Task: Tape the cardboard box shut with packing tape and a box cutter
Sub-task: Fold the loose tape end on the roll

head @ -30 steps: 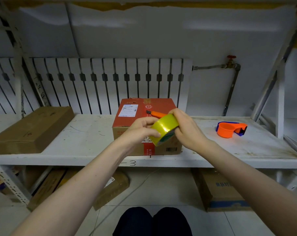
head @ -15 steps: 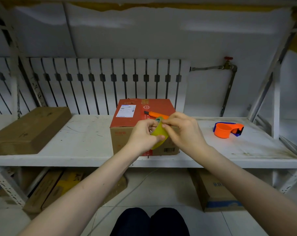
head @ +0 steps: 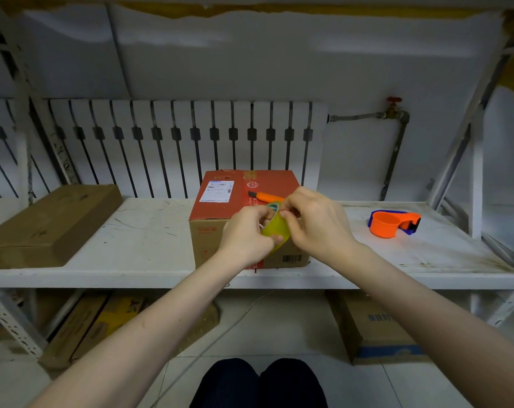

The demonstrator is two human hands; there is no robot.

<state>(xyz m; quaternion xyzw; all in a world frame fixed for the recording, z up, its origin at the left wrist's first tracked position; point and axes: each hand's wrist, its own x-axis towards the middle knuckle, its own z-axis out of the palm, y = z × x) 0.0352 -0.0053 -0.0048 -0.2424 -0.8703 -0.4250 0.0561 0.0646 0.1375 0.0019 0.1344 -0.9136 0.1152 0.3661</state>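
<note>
A cardboard box [head: 220,201] with a red top and a white shipping label stands at the middle of the white shelf [head: 138,240]. An orange box cutter [head: 264,197] lies on its top, right of the label. In front of the box I hold a yellow-green roll of packing tape [head: 274,229] on edge. My left hand [head: 247,235] grips the roll from the left. My right hand [head: 314,222] pinches at the roll's upper rim with thumb and forefinger. Both hands hide much of the roll and the box's front.
An orange and blue tape dispenser [head: 392,222] sits on the shelf to the right. A flat brown carton [head: 49,225] lies at the left. More cartons [head: 373,328] stand on the floor below. A radiator [head: 173,142] and a pipe with a red valve [head: 394,107] line the back wall.
The roll has been turned from showing its broad face to standing on edge and has dropped slightly toward the box. My right fingers have moved onto its upper rim.
</note>
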